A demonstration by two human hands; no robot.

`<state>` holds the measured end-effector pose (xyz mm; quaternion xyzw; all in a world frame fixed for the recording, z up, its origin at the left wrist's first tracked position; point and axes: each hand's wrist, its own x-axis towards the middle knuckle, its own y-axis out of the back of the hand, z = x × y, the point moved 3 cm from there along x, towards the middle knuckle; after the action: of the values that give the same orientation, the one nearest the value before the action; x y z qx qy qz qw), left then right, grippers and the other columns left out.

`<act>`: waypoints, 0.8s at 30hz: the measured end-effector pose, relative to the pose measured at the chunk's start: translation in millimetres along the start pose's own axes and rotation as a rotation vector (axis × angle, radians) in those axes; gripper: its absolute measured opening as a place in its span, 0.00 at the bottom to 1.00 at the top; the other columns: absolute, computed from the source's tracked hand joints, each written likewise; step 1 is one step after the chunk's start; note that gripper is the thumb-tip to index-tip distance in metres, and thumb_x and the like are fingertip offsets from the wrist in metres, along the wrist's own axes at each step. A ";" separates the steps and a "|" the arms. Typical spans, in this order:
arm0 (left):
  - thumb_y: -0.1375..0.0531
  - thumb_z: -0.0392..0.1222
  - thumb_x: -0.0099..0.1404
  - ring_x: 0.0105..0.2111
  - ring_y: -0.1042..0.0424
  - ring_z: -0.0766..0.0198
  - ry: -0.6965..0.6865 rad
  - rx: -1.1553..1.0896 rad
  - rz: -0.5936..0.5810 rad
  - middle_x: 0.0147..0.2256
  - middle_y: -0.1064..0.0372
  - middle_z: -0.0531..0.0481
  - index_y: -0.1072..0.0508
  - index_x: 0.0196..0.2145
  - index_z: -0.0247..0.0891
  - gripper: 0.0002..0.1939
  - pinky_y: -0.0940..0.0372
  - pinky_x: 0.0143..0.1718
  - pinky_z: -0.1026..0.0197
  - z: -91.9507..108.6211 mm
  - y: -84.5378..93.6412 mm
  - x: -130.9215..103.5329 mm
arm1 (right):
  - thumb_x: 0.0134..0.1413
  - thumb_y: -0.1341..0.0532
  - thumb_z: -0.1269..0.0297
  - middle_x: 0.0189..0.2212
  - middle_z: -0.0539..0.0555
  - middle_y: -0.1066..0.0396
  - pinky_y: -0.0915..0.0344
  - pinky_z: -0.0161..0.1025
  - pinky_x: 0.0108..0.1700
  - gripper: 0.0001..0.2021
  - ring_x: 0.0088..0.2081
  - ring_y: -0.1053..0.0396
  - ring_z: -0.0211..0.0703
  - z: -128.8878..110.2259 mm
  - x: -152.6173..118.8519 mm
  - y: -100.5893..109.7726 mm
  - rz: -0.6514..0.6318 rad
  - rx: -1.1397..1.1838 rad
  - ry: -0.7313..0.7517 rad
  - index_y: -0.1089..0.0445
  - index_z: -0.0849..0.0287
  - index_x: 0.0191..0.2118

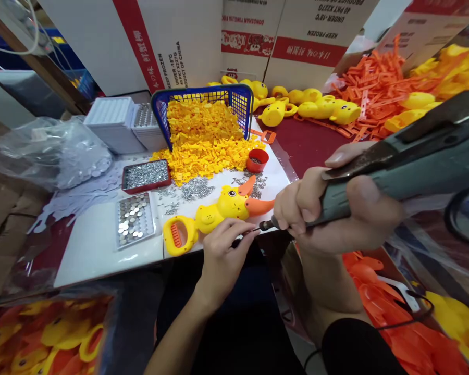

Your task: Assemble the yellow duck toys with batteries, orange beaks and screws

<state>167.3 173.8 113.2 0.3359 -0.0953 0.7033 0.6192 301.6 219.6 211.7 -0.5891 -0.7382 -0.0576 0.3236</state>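
Note:
My right hand [336, 208] is wrapped round a grey-green electric screwdriver [398, 172], its bit pointing left and down. At the bit's tip, my left hand [224, 242] has thumb and forefinger pinched together; whatever lies between them is too small to make out. Just beyond the left hand, a yellow duck toy [209, 217] with an orange beak and a ring handle lies on the white table top [101, 260]. Small metal screws [197, 188] are scattered behind it, near a red cup [257, 160].
A blue basket [242, 112] spills yellow plastic pieces [207, 156]. To its left are a red tray of screws [146, 174], a white tray of silver discs [135, 221] and a plastic bag [50, 151]. Orange parts [375, 88] heap at right; boxes [187, 41] stand behind.

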 end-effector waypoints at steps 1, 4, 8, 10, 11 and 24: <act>0.33 0.31 0.64 0.30 0.24 0.67 0.000 -0.007 -0.002 0.31 0.23 0.50 0.22 0.33 0.36 0.03 0.29 0.34 0.68 1.1 -0.1 0.3 | 0.55 0.36 0.58 0.12 0.40 0.39 0.40 0.36 0.12 0.09 0.08 0.44 0.38 0.7 -1.0 0.0 0.002 0.004 0.003 0.38 0.50 0.37; 0.33 0.33 0.65 0.29 0.24 0.67 0.012 -0.016 0.002 0.30 0.23 0.51 0.21 0.34 0.37 0.02 0.29 0.33 0.67 2.8 0.4 0.5 | 0.56 0.37 0.61 0.13 0.40 0.38 0.39 0.37 0.13 0.07 0.09 0.43 0.38 3.5 -3.4 0.5 0.023 0.024 0.002 0.36 0.50 0.37; 0.32 0.33 0.64 0.30 0.24 0.66 0.042 -0.029 0.000 0.31 0.23 0.51 0.21 0.34 0.38 0.02 0.28 0.33 0.66 2.5 1.9 -0.7 | 0.56 0.38 0.62 0.13 0.40 0.38 0.41 0.36 0.11 0.04 0.08 0.45 0.37 5.2 -4.5 -0.5 0.038 0.040 0.049 0.35 0.50 0.37; 0.32 0.33 0.64 0.30 0.24 0.67 0.051 -0.035 0.007 0.31 0.23 0.50 0.21 0.34 0.38 0.02 0.28 0.34 0.66 1.7 3.0 -1.5 | 0.56 0.38 0.62 0.13 0.40 0.39 0.41 0.36 0.11 0.04 0.07 0.46 0.37 5.1 -4.4 -1.3 0.048 0.034 0.064 0.35 0.50 0.36; 0.32 0.33 0.64 0.30 0.24 0.66 0.052 -0.037 0.009 0.31 0.23 0.50 0.21 0.34 0.38 0.02 0.28 0.34 0.66 1.2 3.6 -1.8 | 0.56 0.38 0.61 0.12 0.40 0.39 0.42 0.36 0.11 0.05 0.07 0.46 0.37 4.9 -4.5 -1.3 0.063 0.025 0.062 0.35 0.50 0.36; 0.33 0.34 0.65 0.31 0.25 0.67 0.010 -0.066 0.008 0.32 0.25 0.50 0.18 0.39 0.39 0.05 0.29 0.33 0.66 -4.3 3.1 -3.8 | 0.54 0.35 0.57 0.13 0.40 0.38 0.41 0.36 0.13 0.10 0.09 0.42 0.38 -6.2 -4.7 5.1 0.093 -0.082 -0.056 0.37 0.49 0.35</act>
<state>163.0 172.4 108.6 0.3111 -0.1168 0.7041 0.6276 309.3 214.4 212.4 -0.6370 -0.7157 -0.0563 0.2808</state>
